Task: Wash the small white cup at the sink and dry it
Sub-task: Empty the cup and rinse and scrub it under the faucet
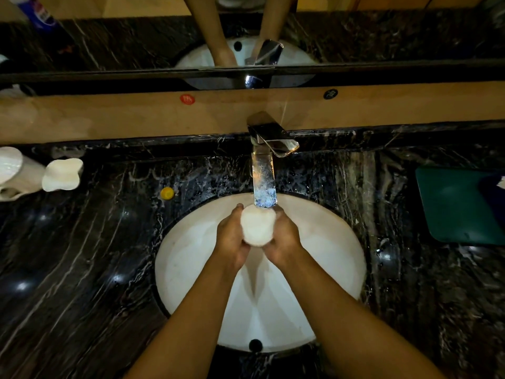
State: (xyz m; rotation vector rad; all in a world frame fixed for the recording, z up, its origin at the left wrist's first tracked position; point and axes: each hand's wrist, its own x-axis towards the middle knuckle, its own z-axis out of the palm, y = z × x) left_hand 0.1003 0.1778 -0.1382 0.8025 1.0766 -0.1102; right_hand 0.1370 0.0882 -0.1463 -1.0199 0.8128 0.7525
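Both hands are held over the white sink basin point(191, 269), reached in from the near edge, and a small white cup point(257, 226) is clasped between them. Left hand point(232, 236) is wrapped round the cup's left side, with its thumb laid up along the cup toward the tap. Right hand point(284, 236) is curled round the cup's right side in the same way. The cup is blurred, so which way its mouth is turned cannot be told. It is held above the far part of the basin, directly beneath the spout of the chrome faucet point(263, 184), which is mounted on the counter behind the basin. An overflow hole point(255, 345) is seen in the basin's near wall.

The basin is set into a black marble counter point(82, 255) veined with white. Left of the basin, near its far rim, a small yellow cap point(167, 193) is laid on the counter. Further left, white ceramic vessels point(62, 175) are stood at the counter's left end. Right of the basin, well apart from it, a dark green mat point(459, 206) is spread. Behind the faucet a wooden ledge point(109, 116) is run across, marked by a red sticker point(187, 99). Beyond that a mirror point(136, 42) is fixed, in which the forearms and the faucet are reflected.
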